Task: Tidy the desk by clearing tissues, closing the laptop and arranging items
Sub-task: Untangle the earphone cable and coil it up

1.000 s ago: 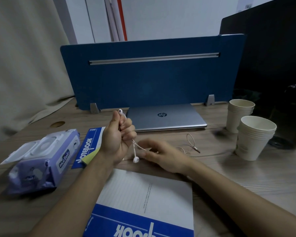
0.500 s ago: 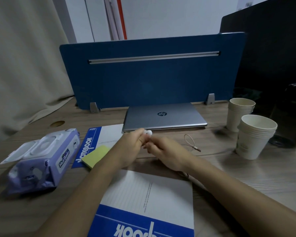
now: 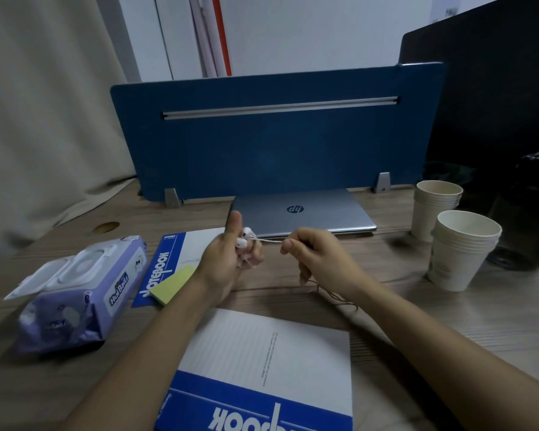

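1. Earphones [image 3: 245, 237] sat clenched in the left hand [image 3: 227, 262], thumb up, above the desk [image 3: 448, 321].
2. The right hand [image 3: 316, 259] pinched their cord [image 3: 269, 241], drawn taut.
3. The laptop [image 3: 302, 213] lay closed behind.

We count two notebooks [image 3: 181, 253] [image 3: 262, 368], one beyond the left hand [image 3: 224, 265] and one beneath both forearms. Two stacks of paper cups [image 3: 436, 209] [image 3: 461, 250] stand right of the right hand [image 3: 318, 256]. One closed laptop [image 3: 302, 213], one wipes pack [image 3: 75, 293], one sticky-note pad [image 3: 175, 284], two earbuds [image 3: 245, 237] (both in the left hand).
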Motion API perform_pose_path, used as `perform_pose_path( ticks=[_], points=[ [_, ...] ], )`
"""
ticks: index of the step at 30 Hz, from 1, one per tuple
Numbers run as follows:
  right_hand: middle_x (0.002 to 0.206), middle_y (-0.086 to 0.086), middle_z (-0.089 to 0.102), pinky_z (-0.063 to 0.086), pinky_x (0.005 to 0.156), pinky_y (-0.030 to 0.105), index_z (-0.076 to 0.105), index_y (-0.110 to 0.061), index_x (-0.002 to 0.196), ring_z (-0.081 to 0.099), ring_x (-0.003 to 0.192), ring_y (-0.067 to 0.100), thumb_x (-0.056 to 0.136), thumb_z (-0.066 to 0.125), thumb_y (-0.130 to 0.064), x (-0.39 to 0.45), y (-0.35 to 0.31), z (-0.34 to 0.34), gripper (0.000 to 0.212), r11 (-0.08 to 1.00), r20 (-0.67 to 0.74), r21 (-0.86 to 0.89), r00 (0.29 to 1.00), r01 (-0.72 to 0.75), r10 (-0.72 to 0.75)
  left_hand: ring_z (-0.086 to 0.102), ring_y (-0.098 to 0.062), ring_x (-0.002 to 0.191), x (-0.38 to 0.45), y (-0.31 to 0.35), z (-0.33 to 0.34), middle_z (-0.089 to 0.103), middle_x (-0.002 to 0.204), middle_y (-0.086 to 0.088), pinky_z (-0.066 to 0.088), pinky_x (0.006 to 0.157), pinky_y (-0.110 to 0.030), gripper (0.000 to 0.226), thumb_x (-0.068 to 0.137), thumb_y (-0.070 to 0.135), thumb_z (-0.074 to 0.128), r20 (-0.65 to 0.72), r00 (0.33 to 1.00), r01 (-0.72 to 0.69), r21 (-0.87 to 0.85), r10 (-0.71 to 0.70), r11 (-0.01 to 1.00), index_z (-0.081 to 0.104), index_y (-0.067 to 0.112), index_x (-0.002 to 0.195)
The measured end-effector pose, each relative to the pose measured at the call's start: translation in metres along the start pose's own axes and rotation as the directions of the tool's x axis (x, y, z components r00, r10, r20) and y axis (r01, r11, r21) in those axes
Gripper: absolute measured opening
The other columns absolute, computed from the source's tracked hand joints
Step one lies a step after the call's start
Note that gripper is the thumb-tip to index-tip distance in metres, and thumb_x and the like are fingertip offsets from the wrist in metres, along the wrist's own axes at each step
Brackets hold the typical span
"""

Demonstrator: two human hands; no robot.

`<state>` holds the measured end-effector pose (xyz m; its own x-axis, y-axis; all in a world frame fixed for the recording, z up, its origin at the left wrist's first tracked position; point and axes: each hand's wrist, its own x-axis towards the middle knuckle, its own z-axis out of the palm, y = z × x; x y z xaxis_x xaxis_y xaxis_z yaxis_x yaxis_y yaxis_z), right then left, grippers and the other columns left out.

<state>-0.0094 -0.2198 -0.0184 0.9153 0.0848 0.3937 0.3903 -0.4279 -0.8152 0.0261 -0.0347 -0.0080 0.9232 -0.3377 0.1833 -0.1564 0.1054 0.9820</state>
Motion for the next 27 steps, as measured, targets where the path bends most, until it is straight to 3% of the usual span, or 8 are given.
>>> perform_pose_path(
  ticks=[2, 4, 8, 13, 16, 18, 23, 27],
  points=[
    [0.048, -0.005, 0.052, 0.050, 0.048, 0.034, 0.064, -0.016, 0.087, 0.058, 0.043, 0.015, 0.101, 0.050, -0.020, -0.003, 0.000, 0.008, 0.019, 1.000, 0.077, 0.015, 0.997, 0.006, -0.007, 0.070, -0.026, 0.080, 0.003, 0.001, 0.003, 0.070, 0.077, -0.012, 0.059, 0.080, -0.043, 0.060, 0.084, 0.065, 0.042, -0.081, 0.994, 0.046, -0.352, -0.080, 0.935, 0.054, 0.006, 0.090],
    [0.050, -0.003, 0.054, 0.047, 0.047, 0.024, 0.063, -0.016, 0.091, 0.058, 0.042, 0.011, 0.102, 0.046, -0.017, -0.007, -0.003, 0.019, 0.020, 1.000, 0.163, 0.007, 0.986, 0.017, -0.018, 0.073, -0.029, 0.085, 0.005, 0.002, 0.002, 0.072, 0.080, -0.013, 0.060, 0.079, -0.048, 0.052, 0.084, 0.063, 0.046, -0.059, 0.992, 0.054, -0.617, -0.115, 0.785, 0.049, 0.012, 0.079],
    [0.073, 0.005, 0.068, 0.043, 0.060, 0.024, 0.067, -0.015, 0.099, 0.057, 0.058, 0.006, 0.101, 0.047, -0.022, -0.010, -0.007, 0.032, 0.021, 0.936, 0.314, -0.309, 0.947, 0.168, -0.066, 0.042, -0.005, 0.037, 0.009, 0.009, -0.014, 0.039, 0.045, 0.006, 0.046, 0.037, -0.019, 0.062, 0.091, 0.062, 0.044, 0.024, 0.987, 0.114, -0.809, -0.162, 0.576, 0.043, 0.017, 0.047],
    [0.092, 0.005, 0.072, 0.049, 0.076, 0.039, 0.067, -0.014, 0.102, 0.063, 0.084, 0.023, 0.100, 0.049, -0.030, -0.013, -0.014, 0.024, 0.025, 0.825, 0.383, -0.461, 0.912, 0.328, -0.149, 0.025, -0.003, 0.038, 0.016, 0.003, -0.030, 0.032, 0.050, 0.010, 0.021, 0.034, -0.017, 0.056, 0.092, 0.069, 0.034, -0.277, 0.960, -0.004, -0.160, -0.041, 0.987, 0.050, 0.026, 0.060],
    [0.088, -0.001, 0.073, 0.052, 0.072, 0.039, 0.070, -0.017, 0.095, 0.066, 0.079, 0.017, 0.096, 0.057, -0.026, -0.012, -0.018, 0.013, 0.016, 0.833, 0.247, -0.411, 0.925, 0.369, -0.288, 0.048, -0.007, 0.056, 0.011, -0.007, -0.032, 0.054, 0.064, 0.009, 0.035, 0.054, -0.025, 0.063, 0.083, 0.080, 0.026, -0.193, 0.972, -0.029, 0.477, 0.137, 0.878, 0.063, 0.030, 0.090],
    [0.079, -0.006, 0.070, 0.052, 0.066, 0.037, 0.071, -0.018, 0.089, 0.064, 0.071, 0.013, 0.092, 0.064, -0.027, -0.010, -0.017, 0.006, 0.012, 0.834, 0.115, -0.411, 0.928, 0.369, -0.354, 0.061, -0.007, 0.067, 0.007, -0.009, -0.029, 0.066, 0.067, 0.004, 0.039, 0.062, -0.024, 0.075, 0.074, 0.091, 0.019, -0.042, 0.991, -0.069, 0.662, 0.129, 0.747, 0.066, 0.034, 0.084],
    [0.067, -0.011, 0.062, 0.046, 0.058, 0.028, 0.068, -0.019, 0.079, 0.056, 0.061, 0.008, 0.086, 0.071, -0.030, -0.002, -0.008, -0.008, 0.014, 0.910, -0.176, -0.338, 0.933, 0.241, -0.313, 0.042, -0.011, 0.049, 0.003, -0.005, -0.013, 0.047, 0.052, 0.010, 0.035, 0.056, -0.027, 0.071, 0.068, 0.093, 0.041, 0.283, 0.958, -0.170, 0.666, -0.036, 0.727, 0.051, 0.023, 0.060],
    [0.062, -0.019, 0.060, 0.036, 0.056, 0.012, 0.066, -0.022, 0.079, 0.055, 0.062, 0.000, 0.091, 0.067, -0.026, 0.001, 0.001, -0.012, 0.012, 0.951, -0.185, -0.266, 0.961, 0.154, -0.208, 0.033, -0.011, 0.052, 0.000, 0.000, -0.015, 0.040, 0.058, 0.003, 0.030, 0.052, -0.028, 0.055, 0.081, 0.076, 0.052, 0.335, 0.942, -0.095, 0.329, -0.022, 0.939, 0.051, 0.027, 0.056]
  ],
)
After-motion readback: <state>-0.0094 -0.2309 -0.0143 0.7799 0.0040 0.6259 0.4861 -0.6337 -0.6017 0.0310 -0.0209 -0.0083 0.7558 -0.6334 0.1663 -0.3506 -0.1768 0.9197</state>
